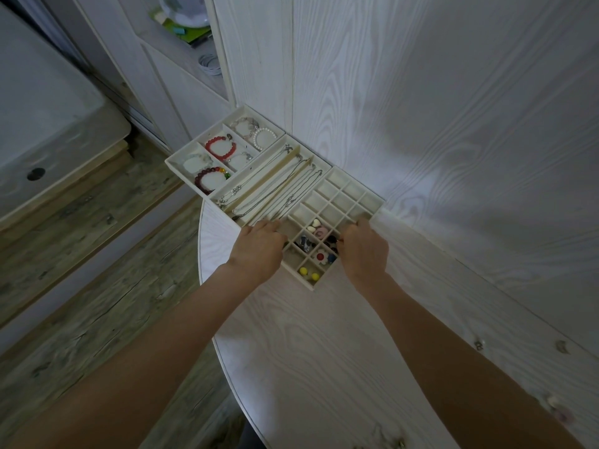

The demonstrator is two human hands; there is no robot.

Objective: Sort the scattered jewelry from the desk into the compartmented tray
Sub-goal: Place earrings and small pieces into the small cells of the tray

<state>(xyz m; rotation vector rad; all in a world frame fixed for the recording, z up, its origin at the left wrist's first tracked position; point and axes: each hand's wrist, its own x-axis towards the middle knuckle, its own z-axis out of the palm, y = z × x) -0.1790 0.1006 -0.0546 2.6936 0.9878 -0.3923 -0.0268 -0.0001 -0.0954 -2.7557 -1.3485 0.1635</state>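
White wood-grain panelling rises behind a pale worktop (pixel 324 335) with a rounded edge, and grey plank flooring runs off to one side. From the head view, both bare hands reach to the near corner of a cream compartmented tray (pixel 372 207) that stands against the wall.

Left hand (pixel 257 246): its fingers are curled at the tray's near left edge, just where the necklace lanes end; what the grip holds, if anything, I cannot tell. Beyond this grip lie silver necklaces (pixel 275 186) stretched along the long lanes, and farther off the red bead bracelet (pixel 220 147), a dark bead bracelet (pixel 210 181) and a pearl bracelet (pixel 264 137) in the wider sections.

Right hand (pixel 364 251): fingers bunched in a narrow grip over the grid of small cells, seemingly pinching something tiny, too small to name. Between the two grips sit a flower earring (pixel 321 257), yellow beads (pixel 308 273) and a pink piece (pixel 320 233). Well behind the right grip, near the worktop's close edge, a few loose small pieces (pixel 562 346) lie scattered.
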